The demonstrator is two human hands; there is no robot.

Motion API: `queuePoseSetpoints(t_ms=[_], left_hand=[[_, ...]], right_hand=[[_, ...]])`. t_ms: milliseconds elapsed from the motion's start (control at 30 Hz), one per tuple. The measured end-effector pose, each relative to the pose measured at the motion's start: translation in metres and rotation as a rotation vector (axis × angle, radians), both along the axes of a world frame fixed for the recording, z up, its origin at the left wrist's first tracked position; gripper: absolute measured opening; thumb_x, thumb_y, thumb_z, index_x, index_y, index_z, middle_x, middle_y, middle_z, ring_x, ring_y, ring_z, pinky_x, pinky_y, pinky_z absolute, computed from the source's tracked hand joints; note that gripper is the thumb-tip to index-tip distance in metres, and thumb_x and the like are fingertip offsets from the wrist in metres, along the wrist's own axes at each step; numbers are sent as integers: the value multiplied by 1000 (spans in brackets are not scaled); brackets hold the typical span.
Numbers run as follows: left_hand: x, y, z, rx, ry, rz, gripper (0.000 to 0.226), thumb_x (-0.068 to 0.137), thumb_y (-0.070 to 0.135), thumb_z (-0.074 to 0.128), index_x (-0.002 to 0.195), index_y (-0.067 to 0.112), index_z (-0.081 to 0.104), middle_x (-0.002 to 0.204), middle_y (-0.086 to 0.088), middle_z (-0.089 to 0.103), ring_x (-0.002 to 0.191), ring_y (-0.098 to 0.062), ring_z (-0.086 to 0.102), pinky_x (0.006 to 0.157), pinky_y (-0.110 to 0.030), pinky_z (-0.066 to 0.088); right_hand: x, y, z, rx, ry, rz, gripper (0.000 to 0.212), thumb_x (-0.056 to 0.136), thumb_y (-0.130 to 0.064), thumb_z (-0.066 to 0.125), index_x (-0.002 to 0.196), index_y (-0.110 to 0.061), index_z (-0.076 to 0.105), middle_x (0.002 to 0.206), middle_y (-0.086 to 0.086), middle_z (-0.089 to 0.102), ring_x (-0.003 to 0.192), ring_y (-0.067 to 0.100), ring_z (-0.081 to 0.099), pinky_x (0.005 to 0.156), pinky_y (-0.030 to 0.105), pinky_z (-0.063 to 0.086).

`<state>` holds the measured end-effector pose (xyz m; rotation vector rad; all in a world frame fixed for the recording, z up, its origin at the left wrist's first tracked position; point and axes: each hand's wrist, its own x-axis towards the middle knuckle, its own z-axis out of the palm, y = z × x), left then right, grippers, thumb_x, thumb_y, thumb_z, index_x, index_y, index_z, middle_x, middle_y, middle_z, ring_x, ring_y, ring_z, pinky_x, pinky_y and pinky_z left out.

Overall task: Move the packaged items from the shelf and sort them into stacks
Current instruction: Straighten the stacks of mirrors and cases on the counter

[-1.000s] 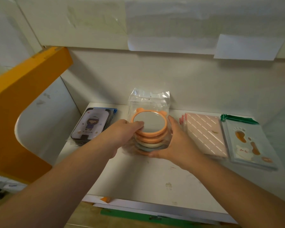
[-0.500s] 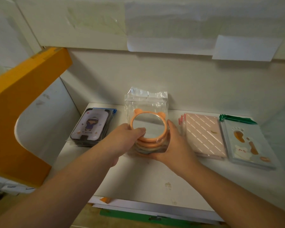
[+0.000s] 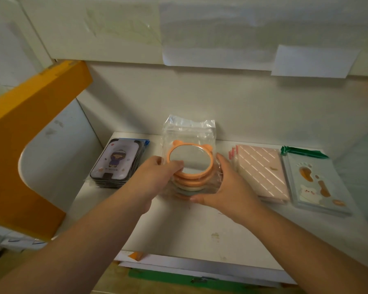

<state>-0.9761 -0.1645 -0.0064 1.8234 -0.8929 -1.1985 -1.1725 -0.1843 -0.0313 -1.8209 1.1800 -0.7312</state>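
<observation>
A stack of round bear-eared mirrors (image 3: 190, 161) in clear plastic bags stands in the middle of the white shelf (image 3: 200, 234). The top mirror is orange; orange, cream and grey-green ones lie under it. My left hand (image 3: 155, 177) grips the stack's left side, fingers on the top mirror's rim. My right hand (image 3: 225, 185) cups its right side and lower edge. A stack of dark rectangular items with a cartoon girl (image 3: 117, 161) lies to the left. A pink striped stack (image 3: 261, 168) and a pale blue paw-print stack (image 3: 314, 183) lie to the right.
An orange and white side panel (image 3: 30, 132) bounds the shelf on the left. The white back wall (image 3: 221, 102) rises right behind the stacks, with paper sheets (image 3: 310, 60) taped above. The shelf's front edge (image 3: 200, 266) runs below my forearms.
The mirror stack and both hands sit slightly higher and further back in view; the top orange mirror has shifted a little on the stack. Both hands keep their hold.
</observation>
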Motion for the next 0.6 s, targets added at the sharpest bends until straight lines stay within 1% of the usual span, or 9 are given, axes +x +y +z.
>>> queuePoseSetpoints(t_ms=[33,67,133,233,300,400,467,533,600], left_hand=[[0,0,0,-9,3,13,45,76,49,72,106,17,64,99,-2,69,87,-17,65,66,-29,44],[0,0,0,-18,-1,19,53,75,52,73,113,16,63,104,-2,69,91,-18,66,66,-29,44],[0,-1,0,-33,-21,23,61,73,53,74,120,16,61,109,-3,69,94,-18,66,66,-27,44],[-1,0,4,-21,-19,20,52,78,46,75,117,15,61,107,-4,69,92,-18,66,63,-26,44],[-1,1,4,-2,-35,8,47,78,45,75,112,15,61,101,-4,69,89,-19,66,64,-27,44],[-1,3,3,12,-54,-16,37,77,41,76,103,17,62,98,-5,69,87,-22,67,67,-30,49],[-2,6,2,18,-47,-25,34,78,38,76,104,20,63,101,-4,70,91,-21,68,72,-32,54],[-3,9,1,29,-32,-44,35,77,38,74,105,20,62,103,-4,70,95,-22,67,81,-36,56],[-2,10,0,49,-21,-76,43,70,42,72,106,21,63,106,-6,71,99,-23,67,88,-40,56]], right_hand=[[-1,-1,1,6,11,-2,91,56,-34,96,122,-56,37,111,-40,56,103,-25,52,84,3,44],[-1,-1,1,12,21,-5,90,55,-38,96,120,-58,36,114,-39,54,104,-22,53,86,5,45],[1,-2,-1,20,25,-14,88,54,-43,94,121,-57,38,119,-33,57,108,-15,56,93,15,49],[2,-3,-5,23,-9,-30,85,55,-40,94,126,-43,48,118,-22,65,108,-7,62,96,29,52],[3,-2,-6,23,-30,-39,85,55,-39,94,127,-38,50,118,-19,68,108,-3,64,97,35,53],[4,-1,-10,21,-32,-34,83,57,-37,93,128,-38,50,120,-15,68,111,4,65,96,39,53],[5,1,-12,9,-44,-55,80,58,-36,92,126,-38,51,120,-14,67,110,6,65,95,40,54],[7,3,-12,4,-43,-58,80,58,-35,92,127,-39,50,119,-14,67,110,5,65,94,39,55],[9,5,-11,54,-64,-35,84,57,-35,94,128,-37,49,120,-13,67,110,5,65,94,37,55]])
